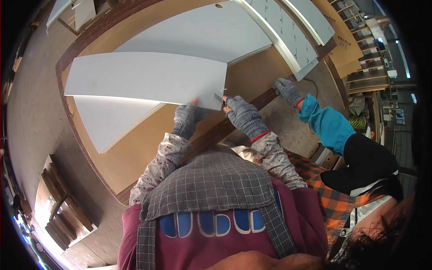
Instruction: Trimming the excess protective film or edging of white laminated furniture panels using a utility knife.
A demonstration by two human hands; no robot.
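We see the left hand (185, 118), in a grey knit glove, closed on the near edge of a white panel (144, 78) that lies tilted over the brown surface (252, 76). The right hand (244, 116), gloved too, grips a small tool (219, 97) at the panel's near right corner. Under it lie 2 more white panels (202, 33). To the right, a co-worker's gloved hand (287, 91), on a blue sleeve (326, 123), rests on the surface's dark edge, near a drilled white board (288, 33).
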